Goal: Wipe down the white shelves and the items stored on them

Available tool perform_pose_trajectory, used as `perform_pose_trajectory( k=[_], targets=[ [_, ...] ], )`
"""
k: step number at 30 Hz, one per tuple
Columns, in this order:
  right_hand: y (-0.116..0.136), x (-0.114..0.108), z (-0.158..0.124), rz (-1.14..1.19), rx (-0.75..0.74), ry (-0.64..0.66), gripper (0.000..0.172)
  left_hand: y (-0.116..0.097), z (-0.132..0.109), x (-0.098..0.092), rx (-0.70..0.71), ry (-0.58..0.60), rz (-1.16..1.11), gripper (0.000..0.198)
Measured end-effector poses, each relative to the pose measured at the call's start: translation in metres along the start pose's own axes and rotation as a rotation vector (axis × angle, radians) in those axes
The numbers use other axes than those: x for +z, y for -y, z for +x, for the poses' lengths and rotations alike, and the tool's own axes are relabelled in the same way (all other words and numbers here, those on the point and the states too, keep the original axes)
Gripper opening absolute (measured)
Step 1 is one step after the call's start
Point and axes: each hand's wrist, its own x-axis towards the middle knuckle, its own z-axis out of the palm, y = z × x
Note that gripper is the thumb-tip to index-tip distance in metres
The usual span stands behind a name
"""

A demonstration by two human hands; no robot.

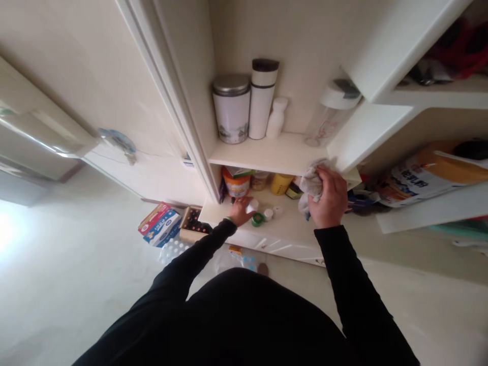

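Note:
My right hand is closed around a crumpled, greyish-white cloth, held at the front edge of the middle shelf. The cloth's lower end hangs over the lower surface. My left hand reaches onto the lower surface with its fingers spread. A small white container lies between its thumb and forefinger; whether they touch it, I cannot tell. Close by are a green-lidded container and a small white jar. Just beyond the fingertips stands an orange and white tub.
A canister, a white tumbler, a white bottle and a clear jar stand on the shelf above. Under it sits a yellow container. Boxes and a bottle crate are on the floor at left.

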Motion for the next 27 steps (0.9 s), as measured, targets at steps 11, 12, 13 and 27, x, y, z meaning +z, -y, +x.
perform_pose_trajectory(
  k=[11, 12, 13, 27],
  targets=[
    [0.001, 0.003, 0.000, 0.014, 0.000, -0.014, 0.060, -0.005, 0.005, -0.015, -0.148, -0.066, -0.135, 0.044],
    [0.002, 0.002, 0.001, 0.016, 0.019, 0.001, 0.060, -0.007, 0.004, -0.023, -0.155, -0.087, -0.161, 0.045],
    [0.003, 0.001, 0.001, 0.019, 0.035, 0.018, 0.061, -0.009, 0.003, -0.032, -0.157, -0.108, -0.188, 0.046],
    [-0.006, 0.012, -0.002, 0.029, -0.015, -0.007, 0.067, -0.096, 0.040, -0.193, 0.339, -0.347, -0.451, 0.040]
  ],
)
